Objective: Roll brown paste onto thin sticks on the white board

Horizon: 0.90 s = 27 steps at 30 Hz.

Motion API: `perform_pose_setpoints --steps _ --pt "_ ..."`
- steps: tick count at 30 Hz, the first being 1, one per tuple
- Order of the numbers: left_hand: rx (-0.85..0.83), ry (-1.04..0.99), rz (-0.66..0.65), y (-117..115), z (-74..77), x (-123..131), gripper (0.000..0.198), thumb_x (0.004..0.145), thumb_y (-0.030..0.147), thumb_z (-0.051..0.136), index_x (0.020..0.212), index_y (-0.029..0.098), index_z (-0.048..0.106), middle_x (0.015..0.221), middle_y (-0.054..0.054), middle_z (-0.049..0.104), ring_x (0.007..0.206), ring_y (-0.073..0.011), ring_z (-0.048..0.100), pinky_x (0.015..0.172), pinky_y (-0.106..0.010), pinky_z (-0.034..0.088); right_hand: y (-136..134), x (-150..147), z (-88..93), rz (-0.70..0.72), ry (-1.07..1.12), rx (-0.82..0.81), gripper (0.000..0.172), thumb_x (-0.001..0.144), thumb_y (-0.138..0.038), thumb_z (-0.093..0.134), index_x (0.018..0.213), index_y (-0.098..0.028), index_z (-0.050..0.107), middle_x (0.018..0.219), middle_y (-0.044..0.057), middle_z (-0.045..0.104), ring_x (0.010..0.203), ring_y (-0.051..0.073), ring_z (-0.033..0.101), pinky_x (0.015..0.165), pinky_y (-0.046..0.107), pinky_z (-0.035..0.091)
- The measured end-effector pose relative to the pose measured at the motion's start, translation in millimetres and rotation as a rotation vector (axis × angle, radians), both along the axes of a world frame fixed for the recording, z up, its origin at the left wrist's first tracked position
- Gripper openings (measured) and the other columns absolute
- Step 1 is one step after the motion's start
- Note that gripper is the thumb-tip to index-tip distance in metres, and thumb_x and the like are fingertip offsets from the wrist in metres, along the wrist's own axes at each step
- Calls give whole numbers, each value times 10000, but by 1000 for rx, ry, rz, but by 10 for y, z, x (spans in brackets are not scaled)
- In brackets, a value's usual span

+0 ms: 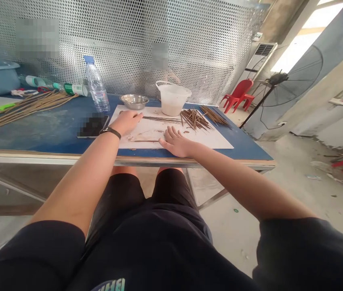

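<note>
Thin sticks [162, 119] lying crosswise, pointing right, in left hand [127, 122]

Dark brown sticks [195, 120] lie on a white paper sheet [213, 139] over the deep blue counter [50, 129], before a silver perforated metal screen [189, 40] patterned with rows of round holes, with a red plastic chair [238, 95] off beyond.

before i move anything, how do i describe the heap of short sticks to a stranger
On the blue-topped table, find the white paper sheet. Beside the white plastic bucket lies a crisscrossed heap of short brown sticks, shorter and messier than the long thin sticks by the left hand.
</note>
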State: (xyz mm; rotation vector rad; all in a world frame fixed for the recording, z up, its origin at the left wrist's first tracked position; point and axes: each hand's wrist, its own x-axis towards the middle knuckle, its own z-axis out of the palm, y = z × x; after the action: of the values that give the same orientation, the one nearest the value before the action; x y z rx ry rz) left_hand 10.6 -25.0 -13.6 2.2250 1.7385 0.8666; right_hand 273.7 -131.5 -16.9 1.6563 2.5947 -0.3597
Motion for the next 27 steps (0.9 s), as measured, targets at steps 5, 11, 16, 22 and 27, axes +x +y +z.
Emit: perform_pose_setpoints --steps 5,11,16,22,27 --pt "22 1 -4 13 -2 -2 453 1045 586 582 731 260 611 707 -73 671 844 -320 672 797 -378 467 185 -29 45 -15 -21 -2 1126 1057 -780 7 1793 70 65 1895 242 -65 1759 390 -135 1412 599 -11" --pt "-45 43 -32 23 22 -29 471 1066 591 510 747 259 610 807 -109 744 899 -335 680 817 -386 478 787 -31 59 -12 9 23 861 1137 -556 82 1815 -36 193 1910 208 51 1767 382 -86 1405 641 12" --pt "-60 51 -35 -18 63 -15 472 1073 576 492 754 250 615 823 -119 744 902 -335 679 831 -388 486 579 143 -73 88 117 59 1045 1100 -746 70 1802 24 154 1894 260 2 1766 399 -80 1406 646 11" --pt "-99 35 -49 -106 116 -11 472 1077 589 470 797 243 627 860 -128 741 827 -322 679 784 -397 480 101 400 -44 123 186 37 1262 993 -934 65 1802 27 176 1903 205 18 1763 410 -76 1432 591 29" --pt "-96 29 -52 -130 144 -2 454 1073 554 494 749 252 598 805 -123 723 855 -329 665 806 -397 478 129 661 156 30 382 183 1292 957 -952 -59 1814 -8 154 1908 181 80 1776 362 -19 1438 556 23"
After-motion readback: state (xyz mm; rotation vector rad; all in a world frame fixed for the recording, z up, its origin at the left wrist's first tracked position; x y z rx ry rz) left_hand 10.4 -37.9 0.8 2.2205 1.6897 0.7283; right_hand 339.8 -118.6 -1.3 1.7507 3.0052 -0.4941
